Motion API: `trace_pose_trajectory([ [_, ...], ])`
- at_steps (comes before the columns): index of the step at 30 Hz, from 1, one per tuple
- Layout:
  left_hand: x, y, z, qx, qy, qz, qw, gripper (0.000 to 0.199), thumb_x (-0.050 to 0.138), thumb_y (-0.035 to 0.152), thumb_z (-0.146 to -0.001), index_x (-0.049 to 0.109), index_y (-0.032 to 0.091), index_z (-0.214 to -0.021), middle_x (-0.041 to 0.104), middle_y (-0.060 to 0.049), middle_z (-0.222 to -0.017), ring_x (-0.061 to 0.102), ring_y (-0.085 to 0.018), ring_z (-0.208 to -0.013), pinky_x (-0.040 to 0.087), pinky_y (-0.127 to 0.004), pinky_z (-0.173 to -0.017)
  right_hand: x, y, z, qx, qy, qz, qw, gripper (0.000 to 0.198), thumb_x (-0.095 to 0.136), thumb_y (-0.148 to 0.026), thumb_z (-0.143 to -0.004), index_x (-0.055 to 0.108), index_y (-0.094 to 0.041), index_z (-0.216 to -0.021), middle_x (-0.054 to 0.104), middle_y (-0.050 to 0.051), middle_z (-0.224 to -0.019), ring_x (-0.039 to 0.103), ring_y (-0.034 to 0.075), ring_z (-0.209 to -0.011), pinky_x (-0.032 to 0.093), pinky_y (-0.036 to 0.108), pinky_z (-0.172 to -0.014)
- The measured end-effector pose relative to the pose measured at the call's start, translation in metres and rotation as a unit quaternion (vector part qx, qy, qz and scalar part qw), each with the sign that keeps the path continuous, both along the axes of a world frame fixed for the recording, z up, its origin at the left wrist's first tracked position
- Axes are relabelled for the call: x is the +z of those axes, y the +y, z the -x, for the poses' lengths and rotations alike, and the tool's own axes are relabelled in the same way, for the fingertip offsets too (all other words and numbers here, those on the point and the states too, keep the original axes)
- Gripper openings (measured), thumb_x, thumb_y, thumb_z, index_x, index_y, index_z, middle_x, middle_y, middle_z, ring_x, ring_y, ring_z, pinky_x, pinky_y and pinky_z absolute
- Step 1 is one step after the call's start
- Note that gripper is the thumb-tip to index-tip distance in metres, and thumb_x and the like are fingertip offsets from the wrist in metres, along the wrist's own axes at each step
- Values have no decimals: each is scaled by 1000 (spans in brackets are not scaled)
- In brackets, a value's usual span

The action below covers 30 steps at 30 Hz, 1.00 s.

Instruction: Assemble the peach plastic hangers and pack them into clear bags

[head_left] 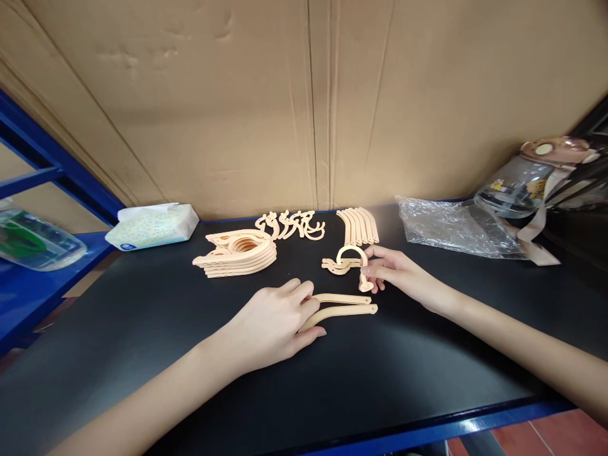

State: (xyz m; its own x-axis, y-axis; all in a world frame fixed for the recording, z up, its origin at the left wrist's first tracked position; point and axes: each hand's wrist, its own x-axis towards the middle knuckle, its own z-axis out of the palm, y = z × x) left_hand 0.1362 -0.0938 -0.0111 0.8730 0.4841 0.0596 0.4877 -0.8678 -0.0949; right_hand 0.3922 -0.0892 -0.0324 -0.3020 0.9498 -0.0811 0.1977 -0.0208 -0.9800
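Note:
My left hand is closed over the near ends of two curved, cream plastic hanger arms, which lie side by side and point right. Its thumb presses from the near side. In my right hand, pinched between thumb and fingers, is a cream hanger hook with a round, flared end hanging low. Short wavy cream pieces show just left of and behind the hook; whether they join it I cannot tell. Farther back, several loose hooks lie in a row, and several hanger arms lie parallel.
A stack of cream hanger pieces sits left of centre on the black table. A tissue pack is at the back left. At the right are a clear plastic bag and a strapped bottle. Cardboard stands behind.

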Motion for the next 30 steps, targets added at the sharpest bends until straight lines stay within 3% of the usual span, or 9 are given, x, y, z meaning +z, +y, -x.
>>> trace_pose_trajectory([
  [9,0,5,1,26,-54,-17,998,20,47,29,-95,56,16,-83,56,-2,-86,52,-16,-76,33,-27,-55,-3,0,0,-4,11,2,1000,17,57,-33,-83,47,-20,-86,62,-2,-68,54,10,-58,40,25,-58],
  [11,3,7,4,45,-96,25,994,22,45,30,-97,57,17,-84,58,-1,-83,52,-15,-75,34,-26,-58,-3,-1,1,-1,21,1,1000,17,57,-33,-84,46,-20,-87,62,-2,-69,53,9,-58,41,25,-58],
  [14,7,12,7,89,-165,147,971,23,45,35,-97,58,19,-85,58,2,-78,52,-13,-69,35,-24,-60,0,-1,2,18,41,-12,999,16,57,-32,-85,46,-20,-88,63,-2,-69,52,9,-58,41,25,-59],
  [17,8,18,8,123,-250,278,919,21,51,40,-93,60,21,-88,59,3,-81,51,-11,-68,37,-23,-60,6,-1,4,30,56,-31,998,15,57,-30,-86,46,-20,-88,64,-2,-69,54,10,-60,42,25,-60],
  [21,9,26,8,145,-375,404,821,19,59,39,-87,59,20,-89,58,1,-86,51,-11,-71,39,-21,-59,15,1,11,27,67,-24,997,13,58,-27,-85,48,-20,-88,65,-2,-70,60,11,-64,46,27,-65],
  [24,12,29,9,157,-424,467,759,20,64,37,-84,58,20,-92,58,1,-85,49,-9,-67,42,-21,-62,16,2,21,29,75,-21,997,14,60,-27,-83,48,-20,-87,65,-2,-71,63,12,-70,49,28,-71],
  [30,9,29,10,183,-491,534,663,21,68,39,-82,64,20,-90,55,2,-80,49,-8,-70,42,-20,-68,-2,0,39,50,122,-13,991,16,59,-27,-84,45,-21,-86,62,-5,-70,63,11,-69,50,28,-73],
])
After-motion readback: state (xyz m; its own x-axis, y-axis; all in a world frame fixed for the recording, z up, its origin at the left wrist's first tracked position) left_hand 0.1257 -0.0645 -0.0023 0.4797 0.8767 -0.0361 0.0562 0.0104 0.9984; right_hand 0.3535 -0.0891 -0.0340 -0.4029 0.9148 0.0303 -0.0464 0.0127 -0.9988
